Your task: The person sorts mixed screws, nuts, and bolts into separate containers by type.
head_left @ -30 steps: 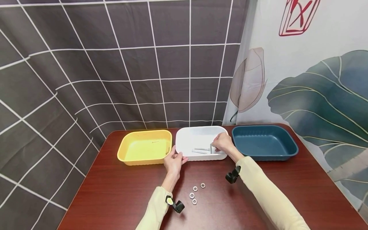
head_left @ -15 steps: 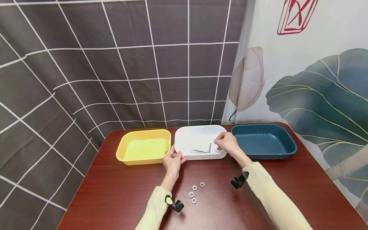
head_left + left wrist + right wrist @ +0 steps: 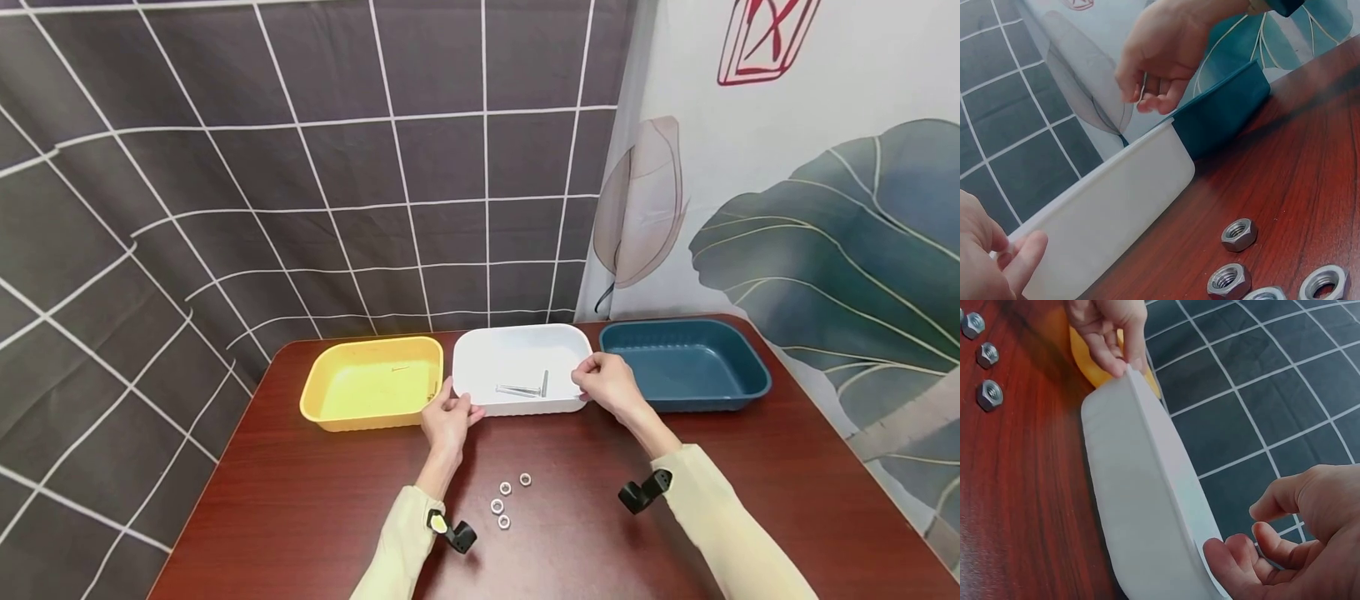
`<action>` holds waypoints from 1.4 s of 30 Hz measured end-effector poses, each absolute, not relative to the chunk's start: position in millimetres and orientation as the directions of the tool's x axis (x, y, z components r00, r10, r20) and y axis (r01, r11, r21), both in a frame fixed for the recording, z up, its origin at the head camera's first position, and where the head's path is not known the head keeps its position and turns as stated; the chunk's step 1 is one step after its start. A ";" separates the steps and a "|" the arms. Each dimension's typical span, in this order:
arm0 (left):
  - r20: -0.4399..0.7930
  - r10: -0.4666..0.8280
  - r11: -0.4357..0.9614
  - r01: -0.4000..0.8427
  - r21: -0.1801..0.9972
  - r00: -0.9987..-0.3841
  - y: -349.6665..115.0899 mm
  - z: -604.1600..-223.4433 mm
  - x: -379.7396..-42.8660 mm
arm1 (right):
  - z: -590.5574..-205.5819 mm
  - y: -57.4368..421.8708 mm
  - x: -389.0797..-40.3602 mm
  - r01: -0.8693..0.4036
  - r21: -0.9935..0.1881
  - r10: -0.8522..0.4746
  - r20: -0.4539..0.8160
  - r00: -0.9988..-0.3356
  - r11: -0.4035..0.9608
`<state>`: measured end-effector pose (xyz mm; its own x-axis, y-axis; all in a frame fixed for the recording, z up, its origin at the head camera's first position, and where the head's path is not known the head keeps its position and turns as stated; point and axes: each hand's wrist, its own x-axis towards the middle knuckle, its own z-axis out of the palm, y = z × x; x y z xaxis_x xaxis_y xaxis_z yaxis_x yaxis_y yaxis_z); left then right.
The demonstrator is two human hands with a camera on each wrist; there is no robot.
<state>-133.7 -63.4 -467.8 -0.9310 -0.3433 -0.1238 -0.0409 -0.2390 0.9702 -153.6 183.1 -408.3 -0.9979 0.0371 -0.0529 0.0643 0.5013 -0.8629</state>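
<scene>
My left hand point(image 3: 447, 419) pinches the front-left rim of the white tray point(image 3: 510, 354) between thumb and fingers. In the right wrist view that left hand point(image 3: 1113, 328) shows at the tray's far end. Over the white tray's right end is my right hand point(image 3: 609, 385), fingers loosely bent. A gap shows between its thumb and fingers point(image 3: 1238, 553), with nothing held there. Inside the white tray lie several silver bolts point(image 3: 519, 390), one turned crosswise to the others. On the table nearer me are several hex nuts point(image 3: 497, 506), seen large in the left wrist view.
Left of the white tray stands a yellow tray point(image 3: 360, 396) holding a thin small screw point(image 3: 401, 368) and other small bits at its right side. A dark blue tray point(image 3: 690, 367) stands on the right. Behind the brown table point(image 3: 300, 500) hangs a checked curtain point(image 3: 442, 167).
My right hand has drawn away from the bolts to the white tray's right rim, leaving the crosswise bolt lying in the tray. The left hand keeps its hold on the rim.
</scene>
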 end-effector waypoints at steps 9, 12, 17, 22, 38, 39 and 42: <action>-0.141 -0.345 -0.245 -0.056 0.968 -0.928 -64.8 -467.0 -132.2 | -409.9 190.6 -133.7 0.039 -0.871 0.037 -0.023 -0.999 0.490; -0.142 -0.351 -0.247 -0.055 0.967 -0.926 -65.5 -467.9 -130.8 | -411.3 195.3 -126.8 0.042 -0.876 0.044 -0.024 -0.999 0.480; -0.130 -0.356 -0.248 -0.041 0.968 -0.926 -66.5 -471.1 -128.1 | -414.8 204.9 -118.3 0.053 -0.900 0.064 -0.028 -0.998 0.433; -0.146 -0.348 -0.256 -0.056 0.965 -0.926 -67.9 -472.0 -122.5 | -420.2 217.3 -112.9 0.078 -0.921 0.087 -0.048 -0.995 0.381; -0.169 -0.292 -0.149 -0.130 0.980 -0.941 -76.6 -478.8 -97.7 | -434.0 261.4 -97.1 0.164 -0.923 0.163 -0.113 -0.980 0.348; -0.167 -0.285 -0.136 -0.133 0.982 -0.944 -76.8 -479.5 -96.2 | -434.8 263.9 -96.3 0.172 -0.922 0.171 -0.119 -0.978 0.345; -0.161 -0.261 -0.104 -0.138 0.985 -0.952 -77.2 -479.8 -91.3 | -437.5 271.3 -93.9 0.201 -0.921 0.187 -0.144 -0.972 0.335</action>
